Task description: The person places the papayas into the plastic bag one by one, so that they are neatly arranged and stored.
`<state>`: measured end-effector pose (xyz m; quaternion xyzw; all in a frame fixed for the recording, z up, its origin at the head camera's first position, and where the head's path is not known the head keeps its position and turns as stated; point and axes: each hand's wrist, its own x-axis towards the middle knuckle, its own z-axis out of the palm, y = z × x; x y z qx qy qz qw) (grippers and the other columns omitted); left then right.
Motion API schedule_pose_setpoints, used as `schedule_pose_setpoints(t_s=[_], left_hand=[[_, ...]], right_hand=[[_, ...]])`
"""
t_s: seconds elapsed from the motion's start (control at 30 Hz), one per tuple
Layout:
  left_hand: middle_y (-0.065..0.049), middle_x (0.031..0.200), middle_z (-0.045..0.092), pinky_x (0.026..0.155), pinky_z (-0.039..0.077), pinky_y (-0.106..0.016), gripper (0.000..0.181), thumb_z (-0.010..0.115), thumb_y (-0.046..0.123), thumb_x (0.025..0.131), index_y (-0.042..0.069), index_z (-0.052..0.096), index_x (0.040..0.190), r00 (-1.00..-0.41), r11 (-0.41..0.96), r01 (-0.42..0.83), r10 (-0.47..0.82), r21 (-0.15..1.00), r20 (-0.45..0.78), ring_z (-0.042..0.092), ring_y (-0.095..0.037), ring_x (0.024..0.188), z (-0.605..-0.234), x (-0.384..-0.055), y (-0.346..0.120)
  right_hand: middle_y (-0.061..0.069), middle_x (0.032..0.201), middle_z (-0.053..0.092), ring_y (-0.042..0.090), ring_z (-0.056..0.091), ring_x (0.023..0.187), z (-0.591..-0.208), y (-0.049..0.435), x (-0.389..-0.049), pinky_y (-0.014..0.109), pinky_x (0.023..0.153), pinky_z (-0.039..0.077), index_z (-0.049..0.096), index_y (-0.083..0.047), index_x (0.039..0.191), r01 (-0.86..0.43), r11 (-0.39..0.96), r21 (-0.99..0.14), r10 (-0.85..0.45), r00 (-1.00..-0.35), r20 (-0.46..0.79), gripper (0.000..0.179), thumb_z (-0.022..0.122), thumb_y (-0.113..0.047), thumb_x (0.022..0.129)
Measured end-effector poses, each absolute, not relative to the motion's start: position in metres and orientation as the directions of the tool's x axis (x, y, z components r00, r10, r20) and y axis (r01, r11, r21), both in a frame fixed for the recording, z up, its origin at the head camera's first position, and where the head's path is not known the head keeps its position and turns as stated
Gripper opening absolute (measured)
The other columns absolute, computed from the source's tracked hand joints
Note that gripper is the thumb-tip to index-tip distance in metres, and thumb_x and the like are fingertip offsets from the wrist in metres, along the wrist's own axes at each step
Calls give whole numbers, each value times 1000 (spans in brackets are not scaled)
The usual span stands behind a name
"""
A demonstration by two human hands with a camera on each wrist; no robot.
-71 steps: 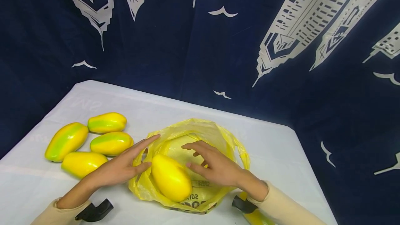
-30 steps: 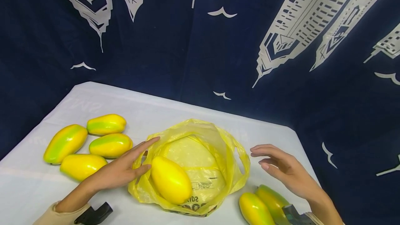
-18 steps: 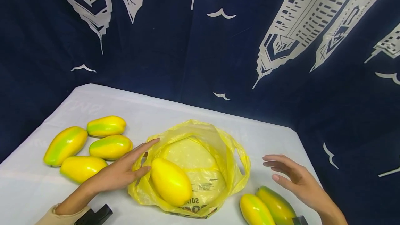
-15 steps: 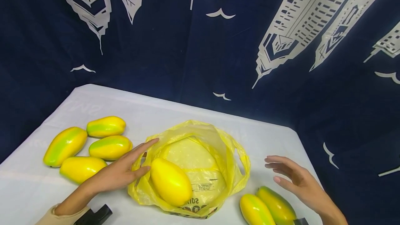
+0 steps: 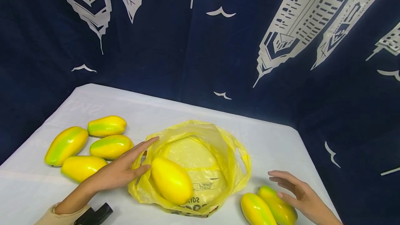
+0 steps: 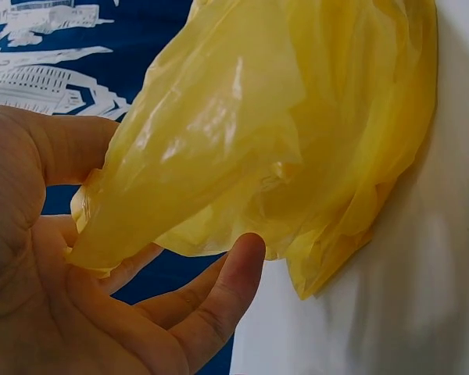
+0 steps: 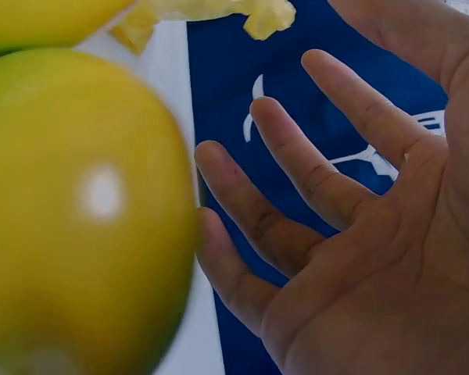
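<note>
A yellow plastic bag [image 5: 200,127] stands with its mouth wide open, one yellow papaya [image 5: 172,180] inside near its left wall. My left hand [image 5: 120,169] holds the bag's left handle, with thumb and fingers spread along it; the left wrist view shows the thin film [image 6: 219,117] between thumb and fingers. On the right, my right hand [image 5: 301,192] hovers beside two papayas lying side by side, its fingers loosely bent and holding nothing. Its thumb overlaps the farther papaya [image 5: 275,202]; the nearer papaya [image 5: 257,208] lies just left of it.
Several yellow-green papayas [image 5: 66,146] lie grouped on the white tablecloth [image 5: 131,108], left of the bag and close to my left forearm. A dark blue curtain [image 5: 175,44] with white building prints hangs behind the table.
My right hand has left the bag's mouth, moved right, and then come down toward the two papayas at right. My left hand stays at the bag's left side.
</note>
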<state>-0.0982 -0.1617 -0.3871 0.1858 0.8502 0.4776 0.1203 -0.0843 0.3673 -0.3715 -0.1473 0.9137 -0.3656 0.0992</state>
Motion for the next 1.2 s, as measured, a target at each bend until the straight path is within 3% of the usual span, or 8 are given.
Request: schedule_pose_setpoints(t_s=[0.2, 0.43, 0.53, 0.63, 0.7, 0.8, 0.93, 1.2], left_hand=[[-11, 167, 21, 112, 26, -72, 71, 62, 31, 99, 37, 24, 158, -902, 478, 196, 431, 856, -35, 23, -44, 150, -387, -99, -161], [-11, 167, 20, 112, 27, -72, 71, 62, 30, 99, 37, 23, 158, -898, 475, 200, 439, 857, -34, 24, -44, 150, -387, -99, -160], [-11, 167, 20, 112, 27, -71, 71, 62, 30, 100, 37, 23, 158, -896, 473, 206, 442, 856, -29, 24, -44, 150, -388, -100, -160], [-11, 167, 20, 112, 27, -71, 70, 62, 30, 100, 36, 24, 158, -896, 474, 203, 443, 857, -33, 23, -43, 150, -388, -99, -160], [-11, 167, 20, 112, 27, -71, 70, 62, 29, 100, 37, 23, 158, -896, 477, 200, 442, 856, -36, 23, -43, 150, -388, -99, -159], [-10, 167, 19, 112, 27, -71, 71, 61, 29, 100, 37, 23, 158, -898, 482, 194, 438, 854, -44, 24, -43, 150, -387, -99, -160], [-10, 167, 19, 113, 26, -71, 70, 61, 30, 100, 38, 23, 158, -899, 484, 190, 436, 854, -47, 22, -43, 151, -389, -100, -159], [-10, 167, 19, 111, 29, -71, 71, 61, 29, 100, 39, 23, 158, -899, 485, 193, 436, 853, -44, 28, -44, 148, -390, -100, -159]], right_hand=[[1, 141, 56, -9, 53, 119, -381, 371, -79, 16, 96, 50, 51, -16, 143, -60, 755, -653, -242, -951, -193, 53, 70, -27, 94], [8, 146, 51, -14, 49, 117, -386, 377, -74, 13, 94, 48, 49, -13, 145, -13, 732, -681, -252, -934, -253, 60, 72, -27, 92], [12, 151, 46, -19, 45, 115, -389, 379, -74, 31, 101, 53, 47, -11, 148, 38, 713, -700, -255, -916, -309, 63, 72, -27, 93], [16, 155, 42, -23, 42, 113, -393, 380, -74, 55, 103, 50, 45, -11, 149, 104, 699, -708, -228, -905, -359, 66, 73, -29, 91], [16, 155, 41, -22, 42, 111, -395, 381, -73, 62, 102, 47, 45, -12, 149, 141, 693, -707, -204, -902, -380, 68, 74, -29, 90], [15, 155, 42, -17, 45, 114, -396, 381, -72, 60, 102, 48, 45, -13, 149, 180, 692, -699, -173, -898, -404, 69, 74, -31, 89], [15, 155, 42, 5, 50, 127, -396, 382, -72, 56, 102, 50, 44, -12, 149, 207, 693, -690, -159, -890, -427, 69, 74, -32, 90], [20, 153, 43, 19, 56, 121, -402, 385, -72, 48, 96, 55, 40, -11, 152, 308, 624, -718, -161, -849, -504, 74, 73, -34, 90]])
